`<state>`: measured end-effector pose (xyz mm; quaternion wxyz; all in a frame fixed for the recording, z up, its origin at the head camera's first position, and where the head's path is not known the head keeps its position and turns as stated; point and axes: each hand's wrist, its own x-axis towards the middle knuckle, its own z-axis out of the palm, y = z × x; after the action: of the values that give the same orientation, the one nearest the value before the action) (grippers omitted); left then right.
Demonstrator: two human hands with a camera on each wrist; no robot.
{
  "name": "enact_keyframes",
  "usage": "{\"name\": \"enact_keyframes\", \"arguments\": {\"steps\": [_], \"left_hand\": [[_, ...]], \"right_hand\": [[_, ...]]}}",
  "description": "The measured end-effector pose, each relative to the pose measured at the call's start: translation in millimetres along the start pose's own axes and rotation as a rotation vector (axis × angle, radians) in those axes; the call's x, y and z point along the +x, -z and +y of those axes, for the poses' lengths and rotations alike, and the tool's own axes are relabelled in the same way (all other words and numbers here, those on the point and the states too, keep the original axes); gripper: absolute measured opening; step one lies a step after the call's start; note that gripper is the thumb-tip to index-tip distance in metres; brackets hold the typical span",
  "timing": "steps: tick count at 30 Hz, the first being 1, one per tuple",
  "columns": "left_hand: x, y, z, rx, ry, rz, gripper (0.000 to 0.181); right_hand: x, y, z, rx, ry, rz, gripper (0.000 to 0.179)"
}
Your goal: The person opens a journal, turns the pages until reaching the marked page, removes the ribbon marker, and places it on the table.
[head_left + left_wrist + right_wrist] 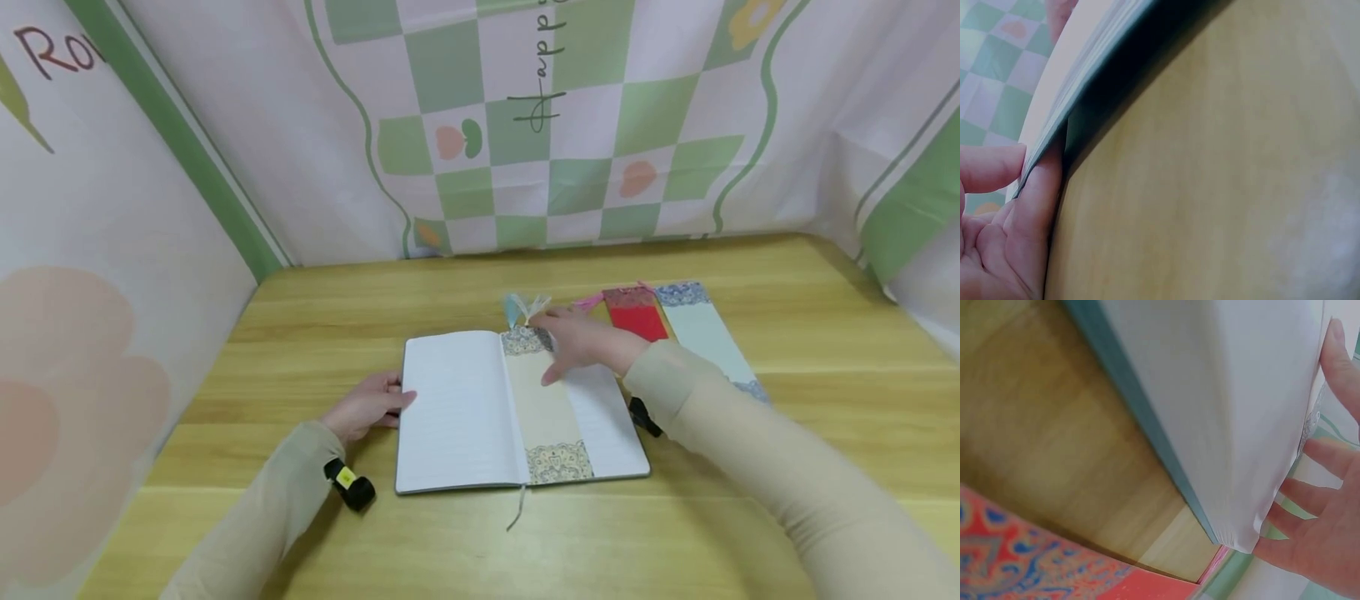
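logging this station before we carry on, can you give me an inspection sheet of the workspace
surface: wooden table, light grain
job's things: open notebook; cream bookmark with patterned ends lying on its right page
clutter: red bookmark and pale bookmark to the notebook's right, both partly hidden by the right arm
left hand: pinches the notebook's left edge, thumb on the page
right hand: over the cream bookmark's upper part, fingers spread
cables: nothing seen
surroundings: white cloth with green checks behind the table

Indoor, curtained-off, type unclear; printed cloth (517, 125) behind wood tbl (450, 550)
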<state>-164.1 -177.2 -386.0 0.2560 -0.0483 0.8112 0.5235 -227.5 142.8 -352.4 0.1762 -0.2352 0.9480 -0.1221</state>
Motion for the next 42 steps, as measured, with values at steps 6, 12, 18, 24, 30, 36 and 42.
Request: {"name": "enact_keyframes", "arguments": {"steps": [6, 12, 18, 24, 30, 36, 42], "left_hand": [[2.2, 0.2, -1.4, 0.004, 0.006, 0.005, 0.025], [-2.5, -1.5, 1.8, 0.009, -0.003, 0.007, 0.026], [-3.0, -0.9, 1.0, 0.009, -0.003, 0.004, 0.028], [-1.3, -0.8, 0.0, 0.003, 0.012, 0.022, 0.025], [-1.1, -1.5, 0.0, 0.005, 0.017, 0.038, 0.029], [-1.3, -1.6, -0.4, 0.004, 0.004, 0.030, 0.027], [-2.6, -2.1, -0.7, 0.004, -0.017, 0.016, 0.023]], "right_hand": [[-2.2, 0.4, -3.3, -0.044, -0.007, 0.036, 0.096], [-5.6, -2.9, -6.3, -0.076, -0.006, 0.095, 0.095], [-10.5, -4.4, -10.6, -0.103, 0.008, 0.158, 0.098], [-15.4, -6.5, -12.0, 0.019, 0.007, 0.190, 0.099], [-18.1, -9.4, -9.0, 0.187, 0.050, 0.206, 0.100], [-21.7, -11.0, -4.1, 0.395, 0.082, 0.112, 0.091], [-24.9, -12.8, 2.3, 0.504, 0.072, -0.016, 0.077]]}}
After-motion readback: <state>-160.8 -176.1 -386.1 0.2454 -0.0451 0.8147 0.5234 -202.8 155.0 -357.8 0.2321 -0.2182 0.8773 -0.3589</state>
